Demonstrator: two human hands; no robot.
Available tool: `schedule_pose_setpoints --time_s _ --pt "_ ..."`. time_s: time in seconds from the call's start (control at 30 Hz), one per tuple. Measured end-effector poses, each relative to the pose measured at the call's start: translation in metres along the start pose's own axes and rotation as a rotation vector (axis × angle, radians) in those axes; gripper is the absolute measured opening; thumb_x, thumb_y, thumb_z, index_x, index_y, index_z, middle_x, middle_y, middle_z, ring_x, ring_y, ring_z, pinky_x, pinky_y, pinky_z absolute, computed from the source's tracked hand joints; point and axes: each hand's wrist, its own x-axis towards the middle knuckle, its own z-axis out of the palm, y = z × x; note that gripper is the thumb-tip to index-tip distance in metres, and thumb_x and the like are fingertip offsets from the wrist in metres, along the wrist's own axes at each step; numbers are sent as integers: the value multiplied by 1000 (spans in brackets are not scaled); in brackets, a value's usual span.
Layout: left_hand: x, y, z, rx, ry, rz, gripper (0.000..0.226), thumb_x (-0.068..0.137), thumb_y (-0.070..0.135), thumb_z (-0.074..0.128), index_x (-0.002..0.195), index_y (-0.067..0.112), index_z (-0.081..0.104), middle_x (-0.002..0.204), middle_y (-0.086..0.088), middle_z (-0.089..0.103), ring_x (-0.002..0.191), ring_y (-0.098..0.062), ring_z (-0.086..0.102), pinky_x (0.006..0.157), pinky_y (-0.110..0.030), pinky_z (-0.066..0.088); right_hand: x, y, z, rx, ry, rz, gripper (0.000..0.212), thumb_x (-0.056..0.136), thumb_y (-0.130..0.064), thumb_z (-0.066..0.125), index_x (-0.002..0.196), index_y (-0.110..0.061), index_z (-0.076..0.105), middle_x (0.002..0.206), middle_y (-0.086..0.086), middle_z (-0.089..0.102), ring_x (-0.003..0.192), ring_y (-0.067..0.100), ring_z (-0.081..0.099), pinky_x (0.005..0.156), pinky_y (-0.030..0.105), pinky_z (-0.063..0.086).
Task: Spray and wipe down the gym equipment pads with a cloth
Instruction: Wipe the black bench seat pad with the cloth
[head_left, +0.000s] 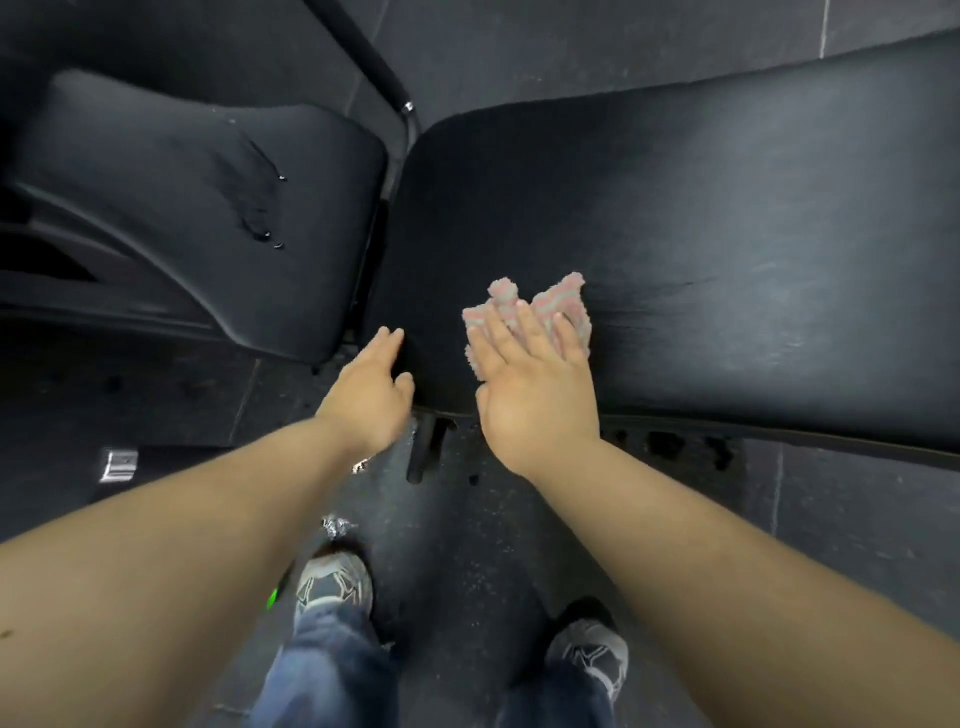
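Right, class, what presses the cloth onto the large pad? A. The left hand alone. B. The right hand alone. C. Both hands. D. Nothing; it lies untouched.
B: the right hand lies on the cloth with straight fingers, on the large pad, while the left hand is at the pad's corner, off the cloth.

Pink-grey striped cloth (540, 306), black pad (727, 234)
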Motion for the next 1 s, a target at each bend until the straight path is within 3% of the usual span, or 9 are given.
schedule_pose_setpoints --time_s 0.13,0.2,0.27,0.37,0.5,0.6,0.77,0.9,1.0 --pt "4 -32 -20 -122 -120 -30 58 100 9 38 155 23 24 158 1 31 142 -13 34 107 -14 22 45 -52 21 -31 -64 -87 58 104 -31 30 157 -22 12 165 -2 8 152 24 -2 119 45 -8" --pt "-1 -37 -26 -285 -135 -113 60 96 2 36 150 29 35 114 -1 64 89 -21 62 73 -21 48 62 -68 27 -67 -71 -124 57 104 -32 28 157 -24 9 166 -2 4 152 23 -4 119 45 -8" --pt "-8 -29 -26 -387 -77 -157 61 93 -1 34 142 33 46 85 11 56 67 -19 51 54 -28 41 60 -66 25 -101 -108 -159 58 104 -34 29 157 -26 7 166 -2 -1 152 22 -5 119 45 -9" --pt "-24 10 -11 -437 46 -153 56 96 2 32 142 30 47 108 13 60 74 -3 52 66 -25 45 21 -23 9 -95 -97 -153 58 103 -34 30 157 -27 11 166 -3 1 152 20 -4 119 43 -9" --pt "-48 101 24 -394 56 -52 56 96 11 32 144 37 44 143 -6 53 86 -18 64 70 -30 52 -55 80 -31 -112 15 20 60 91 -35 25 148 -27 42 157 -4 36 145 24 30 115 43 8" --pt "-76 203 56 -268 11 135 54 98 13 34 147 36 40 162 5 22 146 -17 27 115 -40 32 -118 189 -84 -102 104 252 62 89 -37 28 150 -32 38 157 -8 34 145 23 29 116 42 8" --pt "-118 341 102 -128 -47 449 55 100 11 39 151 32 34 164 7 8 151 -11 1 123 -40 7 -208 333 -158 -84 312 645 61 92 -36 29 153 -35 28 163 -10 19 151 21 13 120 43 5" --pt "-125 374 120 -174 -35 572 57 99 6 39 149 32 36 163 14 11 149 -3 2 124 -35 3 -218 336 -150 -58 472 833 58 96 -37 34 153 -27 31 162 -3 23 150 25 16 119 47 4" --pt "-119 313 109 -136 -35 619 60 98 4 43 148 38 37 155 29 16 142 11 7 118 -19 9 -187 267 -117 8 436 639 62 92 -40 32 151 -22 37 159 2 31 148 25 22 119 47 8"
